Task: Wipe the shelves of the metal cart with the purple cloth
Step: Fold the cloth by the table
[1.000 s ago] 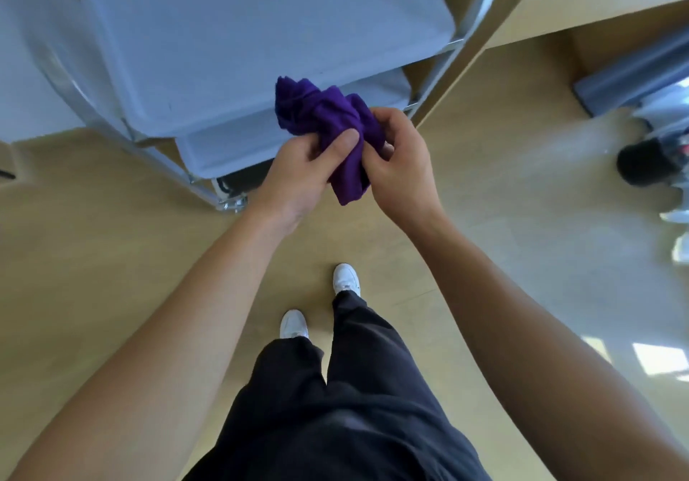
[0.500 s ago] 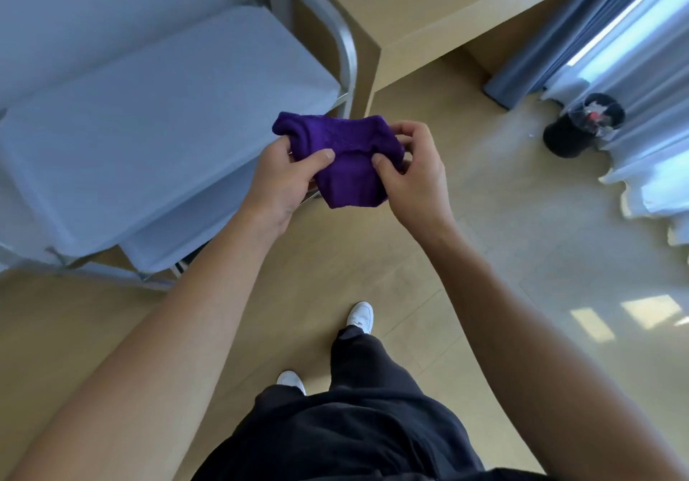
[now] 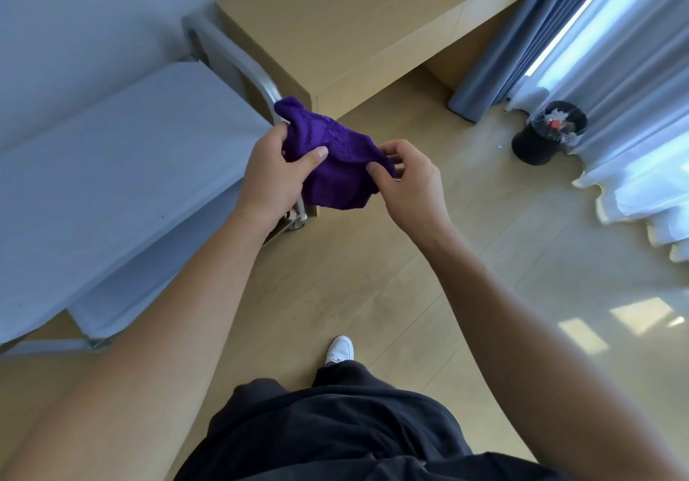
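Observation:
The purple cloth (image 3: pixel 335 156) hangs in the air between both hands, partly spread out. My left hand (image 3: pixel 274 175) pinches its left side with thumb on top. Its right edge is gripped by the fingertips of my right hand (image 3: pixel 410 186). The metal cart (image 3: pixel 123 167) stands to the left, its pale top shelf flat and bare, a lower shelf (image 3: pixel 123 294) showing underneath. The cart's curved metal handle (image 3: pixel 238 63) rises just behind the cloth. A caster wheel (image 3: pixel 296 221) shows below my left hand.
A light wooden desk (image 3: pixel 354 29) stands right behind the cart. Blue and white curtains (image 3: pixel 604 81) hang at the right, with a small black bin (image 3: pixel 544 134) on the floor beside them. My legs and a white shoe (image 3: pixel 339 348) are below on the wooden floor.
The view has swung up and right, so the cart now sits at the left. The bunched cloth has been pulled wider apart between my hands.

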A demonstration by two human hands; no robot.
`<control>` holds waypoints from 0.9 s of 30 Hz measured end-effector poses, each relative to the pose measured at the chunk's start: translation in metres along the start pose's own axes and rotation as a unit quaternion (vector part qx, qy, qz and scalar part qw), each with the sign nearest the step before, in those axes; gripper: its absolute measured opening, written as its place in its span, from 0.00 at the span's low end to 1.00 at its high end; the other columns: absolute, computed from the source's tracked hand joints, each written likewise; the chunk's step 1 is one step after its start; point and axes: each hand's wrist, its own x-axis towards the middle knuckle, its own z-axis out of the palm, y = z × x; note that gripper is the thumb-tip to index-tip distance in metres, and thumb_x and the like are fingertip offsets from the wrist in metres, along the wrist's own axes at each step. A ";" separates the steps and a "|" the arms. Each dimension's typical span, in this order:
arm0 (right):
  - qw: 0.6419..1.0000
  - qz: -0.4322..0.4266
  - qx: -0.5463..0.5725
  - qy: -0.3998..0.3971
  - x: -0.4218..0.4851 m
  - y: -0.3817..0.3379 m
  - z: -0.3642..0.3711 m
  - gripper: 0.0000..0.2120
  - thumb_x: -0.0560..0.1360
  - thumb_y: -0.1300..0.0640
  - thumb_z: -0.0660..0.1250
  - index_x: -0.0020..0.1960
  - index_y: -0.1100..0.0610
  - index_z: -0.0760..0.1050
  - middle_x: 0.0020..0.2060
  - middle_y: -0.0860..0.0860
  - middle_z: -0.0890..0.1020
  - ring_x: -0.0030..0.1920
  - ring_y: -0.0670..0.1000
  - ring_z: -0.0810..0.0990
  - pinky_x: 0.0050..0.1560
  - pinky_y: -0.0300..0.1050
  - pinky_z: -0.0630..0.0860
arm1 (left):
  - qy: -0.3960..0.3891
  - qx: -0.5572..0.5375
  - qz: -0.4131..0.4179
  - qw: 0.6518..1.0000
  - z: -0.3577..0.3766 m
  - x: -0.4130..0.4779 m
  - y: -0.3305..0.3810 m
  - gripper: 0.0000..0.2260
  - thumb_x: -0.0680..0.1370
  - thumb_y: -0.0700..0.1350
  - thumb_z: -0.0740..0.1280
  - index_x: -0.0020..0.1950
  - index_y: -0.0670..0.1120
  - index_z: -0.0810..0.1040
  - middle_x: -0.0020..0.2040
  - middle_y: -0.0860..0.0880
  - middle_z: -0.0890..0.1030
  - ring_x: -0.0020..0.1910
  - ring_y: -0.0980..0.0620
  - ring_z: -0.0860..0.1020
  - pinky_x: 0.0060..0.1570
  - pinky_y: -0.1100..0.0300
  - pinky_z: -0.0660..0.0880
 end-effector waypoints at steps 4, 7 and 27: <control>1.000 -0.005 -0.016 0.015 0.016 0.004 -0.010 0.03 0.77 0.57 0.66 0.47 0.50 0.73 0.52 0.48 0.76 0.50 0.43 0.74 0.43 0.30 0.69 | -0.022 0.019 0.029 0.999 0.007 0.018 0.009 0.08 0.75 0.48 0.70 0.52 0.47 0.77 0.46 0.54 0.81 0.47 0.58 0.80 0.45 0.63 0.76; 1.000 -0.007 -0.007 0.016 0.027 0.000 -0.016 0.02 0.75 0.58 0.64 0.47 0.56 0.72 0.48 0.48 0.79 0.49 0.44 0.76 0.44 0.35 0.74 | -0.037 0.031 0.043 0.998 0.013 0.031 0.013 0.08 0.75 0.49 0.70 0.52 0.49 0.77 0.47 0.55 0.81 0.48 0.58 0.80 0.47 0.64 0.76; 0.973 0.215 -0.059 -0.055 0.149 0.019 -0.001 0.30 0.78 0.33 0.54 0.48 0.61 0.75 0.34 0.47 0.74 0.37 0.49 0.74 0.38 0.42 0.70 | -0.182 -0.195 -0.098 0.959 0.063 0.201 0.029 0.08 0.76 0.46 0.70 0.50 0.44 0.75 0.46 0.46 0.80 0.47 0.48 0.81 0.51 0.51 0.79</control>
